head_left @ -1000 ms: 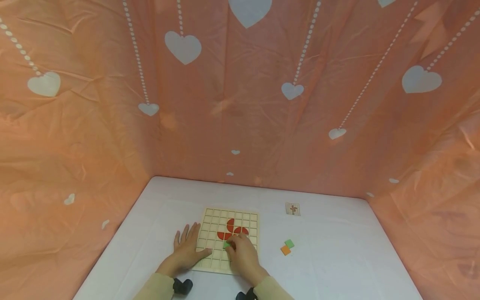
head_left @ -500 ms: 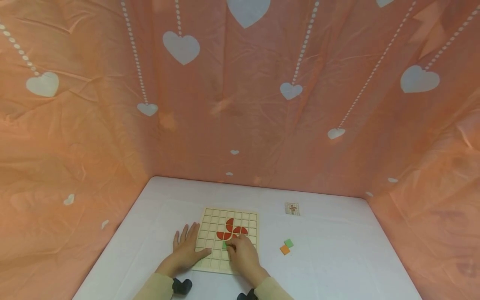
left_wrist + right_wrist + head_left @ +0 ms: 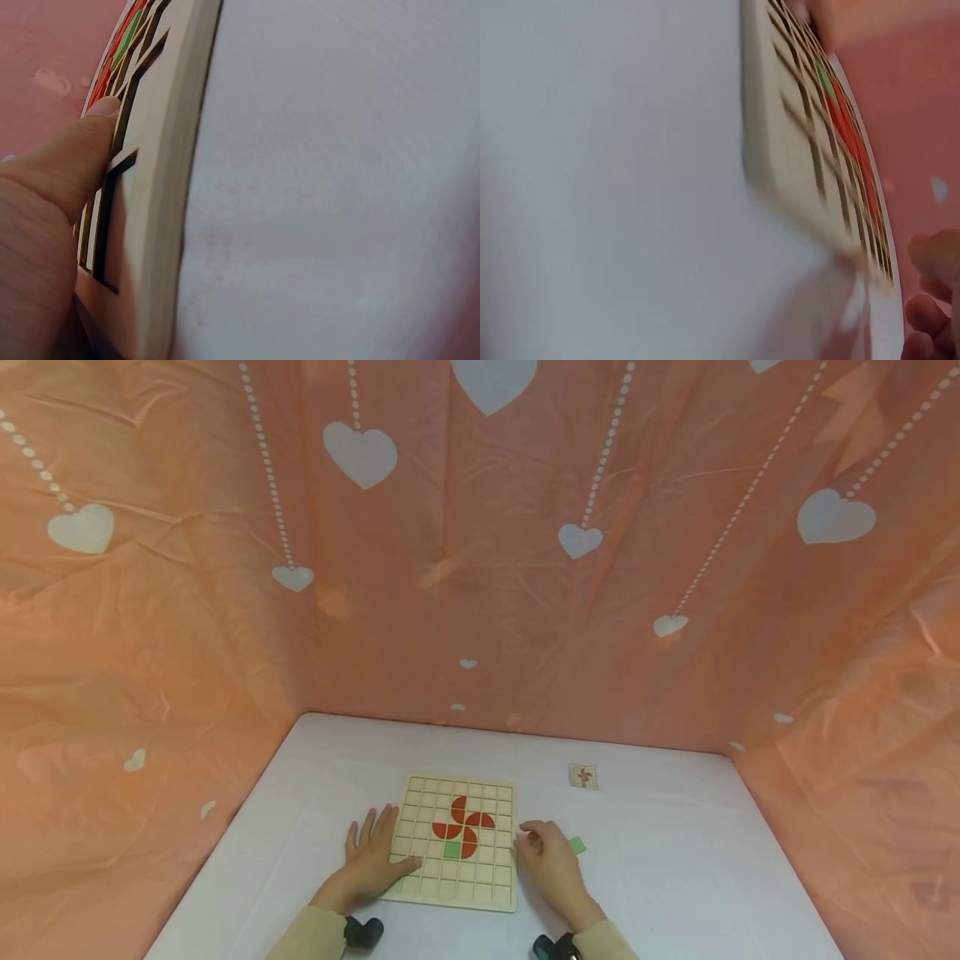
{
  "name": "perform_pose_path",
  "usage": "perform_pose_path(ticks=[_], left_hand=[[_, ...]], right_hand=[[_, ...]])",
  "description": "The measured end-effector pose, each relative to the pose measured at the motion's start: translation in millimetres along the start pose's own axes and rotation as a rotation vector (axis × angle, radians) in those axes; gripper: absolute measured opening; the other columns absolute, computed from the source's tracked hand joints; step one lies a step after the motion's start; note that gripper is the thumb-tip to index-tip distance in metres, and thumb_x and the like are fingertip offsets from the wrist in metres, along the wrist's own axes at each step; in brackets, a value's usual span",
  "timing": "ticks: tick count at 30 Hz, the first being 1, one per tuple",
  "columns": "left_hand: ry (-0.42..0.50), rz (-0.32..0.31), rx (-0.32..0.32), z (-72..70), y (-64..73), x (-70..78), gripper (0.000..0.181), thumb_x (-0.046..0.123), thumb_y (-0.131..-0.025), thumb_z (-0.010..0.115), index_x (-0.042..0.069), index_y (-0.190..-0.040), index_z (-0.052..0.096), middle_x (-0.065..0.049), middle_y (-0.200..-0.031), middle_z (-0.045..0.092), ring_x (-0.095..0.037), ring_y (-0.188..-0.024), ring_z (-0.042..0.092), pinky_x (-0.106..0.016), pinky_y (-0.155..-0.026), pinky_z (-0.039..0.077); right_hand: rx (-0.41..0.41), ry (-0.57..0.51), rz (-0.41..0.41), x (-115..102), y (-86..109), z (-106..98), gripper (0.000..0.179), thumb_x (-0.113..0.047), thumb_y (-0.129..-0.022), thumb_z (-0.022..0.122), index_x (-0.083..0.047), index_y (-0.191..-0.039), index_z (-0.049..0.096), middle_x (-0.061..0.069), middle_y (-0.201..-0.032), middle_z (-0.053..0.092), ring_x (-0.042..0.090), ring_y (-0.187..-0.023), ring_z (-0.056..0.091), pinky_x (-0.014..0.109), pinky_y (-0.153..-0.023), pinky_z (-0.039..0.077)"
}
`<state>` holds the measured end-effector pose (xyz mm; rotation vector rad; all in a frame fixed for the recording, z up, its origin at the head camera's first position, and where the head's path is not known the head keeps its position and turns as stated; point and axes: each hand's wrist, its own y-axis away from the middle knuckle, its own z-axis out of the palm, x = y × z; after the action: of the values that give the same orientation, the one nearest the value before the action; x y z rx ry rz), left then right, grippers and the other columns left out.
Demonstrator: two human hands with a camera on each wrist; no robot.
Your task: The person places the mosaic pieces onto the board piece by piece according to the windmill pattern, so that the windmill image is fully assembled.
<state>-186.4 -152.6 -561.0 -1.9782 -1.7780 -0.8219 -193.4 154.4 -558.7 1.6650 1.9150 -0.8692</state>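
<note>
A wooden grid board (image 3: 420, 885) lies on the white table. Quarter-round red pieces (image 3: 468, 843) form a pinwheel in its cells, and a green square tile (image 3: 452, 850) sits in a cell just below. My left hand (image 3: 369, 862) is spread over the board's left edge; its thumb (image 3: 71, 154) rests on the grid in the left wrist view. To the right of the board is my right hand (image 3: 553, 867), fingers loosely bent and nothing visible in them. Beside that hand, a second green tile (image 3: 577, 844) peeks out on the table. The orange tile is hidden behind the hand.
A small printed card (image 3: 583, 777) with a pinwheel pattern lies farther back on the right. Orange cloth walls (image 3: 510, 635) with white hearts enclose the white table (image 3: 675, 860) at the back and sides.
My right hand has left the green tile in the board and moved right, toward the loose tiles, uncovering the lower red piece and covering the orange tile. My left hand stays put.
</note>
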Motion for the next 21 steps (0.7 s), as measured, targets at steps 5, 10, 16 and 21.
perform_pose_path(ticks=[5,10,16,21], left_hand=[[-0.008,0.000,0.001,0.4,0.0,-0.6,0.103,0.048,-0.083,0.072,-0.005,-0.152,0.015,-0.025,-0.158,0.012,-0.044,-0.144,-0.004,-0.057,-0.110,-0.015],[-0.008,-0.009,-0.002,1.5,-1.1,-2.4,0.104,0.049,-0.082,0.071,-0.004,-0.152,0.015,-0.025,-0.158,0.012,-0.043,-0.144,-0.005,-0.057,-0.109,-0.016],[-0.014,-0.018,-0.010,3.6,-2.1,-4.1,0.105,0.050,-0.082,0.071,-0.003,-0.152,0.014,-0.024,-0.158,0.011,-0.042,-0.144,-0.006,-0.057,-0.109,-0.016],[-0.018,-0.018,-0.012,4.7,-3.4,-5.3,0.106,0.051,-0.082,0.071,-0.003,-0.152,0.014,-0.023,-0.158,0.011,-0.042,-0.144,-0.006,-0.056,-0.109,-0.016]], right_hand=[[0.032,0.023,0.109,23.4,3.5,-30.1,0.028,-0.021,-0.089,0.070,-0.006,-0.113,0.066,0.001,-0.095,0.060,0.016,-0.087,0.058,0.038,-0.075,0.052],[0.021,0.019,0.162,41.0,8.0,-47.8,0.032,-0.021,-0.088,0.072,-0.003,-0.114,0.065,0.005,-0.096,0.061,0.016,-0.081,0.056,0.036,-0.071,0.051],[-0.010,0.011,0.199,48.9,16.6,-54.3,0.037,-0.032,-0.086,0.073,-0.005,-0.111,0.067,0.003,-0.095,0.060,0.015,-0.082,0.054,0.034,-0.071,0.049],[-0.025,-0.011,0.181,50.3,23.4,-57.0,0.037,-0.038,-0.086,0.072,-0.008,-0.107,0.068,0.001,-0.095,0.060,0.014,-0.084,0.054,0.034,-0.073,0.049]])
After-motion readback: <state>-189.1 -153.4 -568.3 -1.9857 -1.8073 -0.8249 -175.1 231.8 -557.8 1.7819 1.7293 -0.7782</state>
